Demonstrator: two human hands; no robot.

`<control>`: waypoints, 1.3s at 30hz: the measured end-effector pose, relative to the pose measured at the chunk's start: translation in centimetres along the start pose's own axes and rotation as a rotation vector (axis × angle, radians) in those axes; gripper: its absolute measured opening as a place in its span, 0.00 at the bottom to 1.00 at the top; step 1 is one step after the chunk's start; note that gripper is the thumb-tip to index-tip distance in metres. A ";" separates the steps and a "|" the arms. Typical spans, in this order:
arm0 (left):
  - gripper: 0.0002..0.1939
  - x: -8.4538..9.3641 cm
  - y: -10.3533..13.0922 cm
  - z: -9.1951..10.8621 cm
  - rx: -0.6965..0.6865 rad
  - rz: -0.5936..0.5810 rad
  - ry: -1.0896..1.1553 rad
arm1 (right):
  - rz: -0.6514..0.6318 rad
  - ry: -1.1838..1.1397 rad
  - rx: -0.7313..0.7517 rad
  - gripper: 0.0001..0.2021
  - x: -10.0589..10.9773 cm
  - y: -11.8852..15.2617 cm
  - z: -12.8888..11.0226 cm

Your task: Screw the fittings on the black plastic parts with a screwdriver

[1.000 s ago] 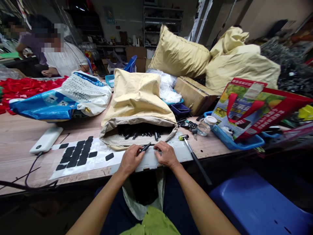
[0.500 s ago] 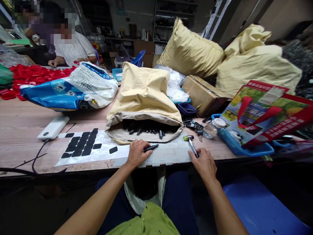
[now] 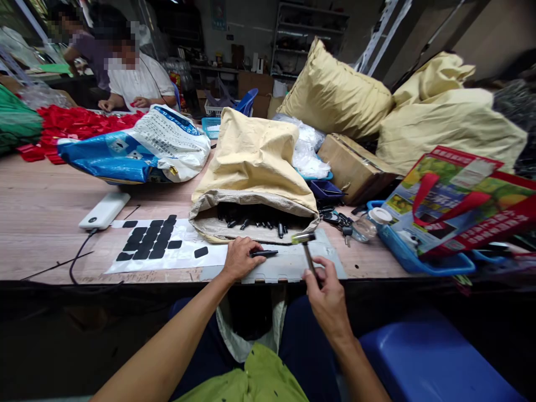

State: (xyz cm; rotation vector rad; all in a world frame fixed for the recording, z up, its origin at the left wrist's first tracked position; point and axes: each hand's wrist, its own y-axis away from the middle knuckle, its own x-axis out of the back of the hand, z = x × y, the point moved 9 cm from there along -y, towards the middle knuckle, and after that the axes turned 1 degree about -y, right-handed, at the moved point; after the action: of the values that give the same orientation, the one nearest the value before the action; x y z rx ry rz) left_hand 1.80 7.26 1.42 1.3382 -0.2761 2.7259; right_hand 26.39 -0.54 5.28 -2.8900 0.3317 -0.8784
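Observation:
My left hand [image 3: 240, 259] is closed on a black pen-like piece [image 3: 264, 253], holding it low over a grey board [image 3: 288, 264] at the table's front edge. My right hand [image 3: 326, 290] grips the handle of a small hammer [image 3: 305, 241], whose yellow-green and metal head is raised just right of the piece. Behind both hands a beige cloth sack [image 3: 255, 162] lies with its mouth towards me, and several black pieces [image 3: 280, 229] show inside. Left of my left hand, black rounded stickers [image 3: 157, 237] sit on a white sheet [image 3: 184, 259].
A white power bank [image 3: 104, 211] with a cable lies at the left, before a blue-and-white bag [image 3: 142, 146]. On the right are keys [image 3: 347, 233], a clear jar [image 3: 365, 228] and a blue basket [image 3: 444, 266] with a shopping bag. Two people sit at the back left.
My right hand has lifted the hammer off the board and moved it left, towards the black piece. My left hand still holds the piece. The whole view has shifted slightly.

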 end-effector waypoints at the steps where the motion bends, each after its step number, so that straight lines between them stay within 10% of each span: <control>1: 0.11 0.0 0.0 0.0 0.003 -0.005 0.002 | -0.033 0.011 0.053 0.20 -1.2 0.4 -1.2; 10: 0.12 -0.3 0.0 -0.1 0.031 -0.014 0.020 | -0.097 0.208 0.346 0.22 -5.4 1.7 -6.2; 24: 0.10 -0.4 0.0 -0.2 0.018 0.030 0.015 | -0.121 0.289 0.262 0.21 -5.1 1.9 -4.4; 33: 0.09 0.2 0.3 0.3 -0.026 0.031 0.045 | 0.166 0.676 -0.107 0.27 4.7 -3.6 1.7; 39: 0.08 0.2 0.3 0.3 -0.046 0.028 0.080 | 0.144 0.920 -0.186 0.24 5.4 -6.3 3.8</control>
State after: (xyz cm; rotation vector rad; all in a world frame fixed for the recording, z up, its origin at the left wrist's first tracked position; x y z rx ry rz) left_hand 1.86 6.94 1.71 1.2204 -0.3517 2.7698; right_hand 33.99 4.42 6.01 -2.3450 0.6939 -2.1807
